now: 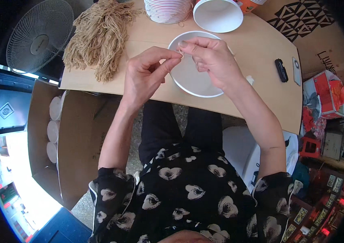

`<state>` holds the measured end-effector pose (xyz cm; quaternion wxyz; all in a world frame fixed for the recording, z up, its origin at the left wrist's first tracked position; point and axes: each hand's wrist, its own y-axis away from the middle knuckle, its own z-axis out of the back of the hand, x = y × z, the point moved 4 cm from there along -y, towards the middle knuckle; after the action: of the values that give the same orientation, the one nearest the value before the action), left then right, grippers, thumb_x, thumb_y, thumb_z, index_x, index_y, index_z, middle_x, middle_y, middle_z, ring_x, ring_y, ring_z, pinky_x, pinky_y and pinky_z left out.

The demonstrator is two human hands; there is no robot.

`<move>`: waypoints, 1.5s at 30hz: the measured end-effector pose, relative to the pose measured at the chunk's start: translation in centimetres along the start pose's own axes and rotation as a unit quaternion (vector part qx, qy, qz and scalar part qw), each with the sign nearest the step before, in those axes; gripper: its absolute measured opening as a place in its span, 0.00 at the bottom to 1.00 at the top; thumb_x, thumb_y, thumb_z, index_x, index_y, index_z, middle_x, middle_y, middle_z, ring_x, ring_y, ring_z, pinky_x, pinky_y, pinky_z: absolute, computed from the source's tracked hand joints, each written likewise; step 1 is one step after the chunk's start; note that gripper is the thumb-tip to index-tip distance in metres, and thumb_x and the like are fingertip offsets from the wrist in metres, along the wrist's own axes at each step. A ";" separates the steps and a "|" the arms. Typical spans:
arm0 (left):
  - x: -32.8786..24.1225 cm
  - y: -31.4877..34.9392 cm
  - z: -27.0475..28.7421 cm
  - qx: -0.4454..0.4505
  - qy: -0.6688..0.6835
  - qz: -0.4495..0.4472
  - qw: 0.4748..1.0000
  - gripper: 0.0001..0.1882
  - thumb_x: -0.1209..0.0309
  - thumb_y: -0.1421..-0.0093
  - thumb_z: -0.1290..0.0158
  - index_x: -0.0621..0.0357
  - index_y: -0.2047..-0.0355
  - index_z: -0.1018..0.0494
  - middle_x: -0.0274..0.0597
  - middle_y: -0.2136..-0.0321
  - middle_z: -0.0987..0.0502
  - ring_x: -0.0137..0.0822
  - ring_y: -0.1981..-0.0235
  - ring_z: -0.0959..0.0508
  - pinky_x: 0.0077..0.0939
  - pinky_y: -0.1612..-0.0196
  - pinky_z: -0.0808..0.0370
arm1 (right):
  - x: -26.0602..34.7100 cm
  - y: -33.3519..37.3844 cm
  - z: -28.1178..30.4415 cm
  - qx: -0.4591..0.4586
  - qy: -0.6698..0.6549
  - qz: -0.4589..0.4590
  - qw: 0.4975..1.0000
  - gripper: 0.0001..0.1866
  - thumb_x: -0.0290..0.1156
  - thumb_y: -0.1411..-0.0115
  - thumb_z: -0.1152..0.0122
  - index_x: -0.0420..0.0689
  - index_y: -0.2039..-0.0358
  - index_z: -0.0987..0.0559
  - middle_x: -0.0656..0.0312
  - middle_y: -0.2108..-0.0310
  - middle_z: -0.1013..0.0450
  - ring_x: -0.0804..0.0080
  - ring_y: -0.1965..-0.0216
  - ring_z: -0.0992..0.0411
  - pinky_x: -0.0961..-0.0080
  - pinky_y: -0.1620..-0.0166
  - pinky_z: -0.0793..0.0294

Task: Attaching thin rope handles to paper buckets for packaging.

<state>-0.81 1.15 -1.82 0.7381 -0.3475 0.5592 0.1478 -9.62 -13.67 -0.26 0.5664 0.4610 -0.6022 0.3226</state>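
My left hand [145,75] and my right hand [210,58] meet fingertip to fingertip above a white paper bowl [188,79] on the cardboard-topped table [147,38]. Both pinch a thin tan string [181,54] between thumb and forefinger, right over the bowl's upper rim. The string is mostly hidden by the fingers. A large bundle of tan strings [99,34] lies on the table to the left of my left hand.
A stack of white bowls [168,10] and another white bowl [217,15] stand at the table's far edge. A black device [281,70] and a small grey one [296,71] lie at the right. A fan [38,36] stands at the left, cardboard boxes on both sides.
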 end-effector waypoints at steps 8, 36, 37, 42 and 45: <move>0.0 0.8 0.0 -0.113 -0.055 -0.074 0.989 0.12 0.77 0.44 0.37 0.60 0.59 0.20 0.33 0.71 0.18 0.14 0.84 0.34 0.11 0.82 0.38 | -0.5 0.4 -0.9 -0.031 -0.002 -0.039 0.999 0.10 0.34 0.40 0.34 0.39 0.65 0.18 0.76 0.85 0.38 0.90 0.85 0.49 0.86 0.81 0.54; -1.2 1.6 -0.8 -0.184 -0.300 -0.328 0.877 0.14 0.80 0.51 0.35 0.54 0.64 0.19 0.37 0.70 0.19 0.32 0.74 0.19 0.22 0.74 0.24 | -0.7 -0.1 -0.6 -0.016 -0.012 -0.113 0.993 0.11 0.34 0.41 0.33 0.39 0.68 0.21 0.78 0.85 0.43 0.90 0.86 0.51 0.86 0.81 0.53; -1.3 1.7 -0.8 -0.178 -0.312 -0.329 0.873 0.14 0.80 0.52 0.35 0.53 0.64 0.19 0.37 0.70 0.20 0.33 0.73 0.19 0.22 0.74 0.23 | -0.7 -0.1 -0.7 -0.016 -0.012 -0.113 0.993 0.11 0.34 0.41 0.33 0.39 0.68 0.21 0.78 0.85 0.43 0.90 0.86 0.51 0.86 0.81 0.53; -0.2 1.2 -0.3 -0.147 -0.111 -0.115 0.976 0.08 0.78 0.45 0.37 0.61 0.63 0.20 0.34 0.72 0.20 0.25 0.76 0.22 0.17 0.76 0.27 | -0.4 0.0 -0.5 -0.002 -0.002 -0.111 0.994 0.13 0.36 0.40 0.34 0.38 0.65 0.21 0.78 0.85 0.44 0.90 0.85 0.51 0.87 0.81 0.53; 0.7 0.6 0.5 -0.095 0.085 0.065 0.990 0.08 0.74 0.38 0.41 0.67 0.62 0.22 0.30 0.74 0.22 0.17 0.77 0.27 0.12 0.75 0.31 | 1.0 0.1 -0.7 0.017 0.060 -0.041 0.997 0.13 0.35 0.38 0.38 0.37 0.60 0.20 0.76 0.82 0.41 0.89 0.83 0.47 0.88 0.78 0.49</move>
<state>-0.57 1.76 -2.63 0.6406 -0.3898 0.6248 0.2177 -9.38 -13.14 0.83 0.6065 0.4741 -0.5425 0.3363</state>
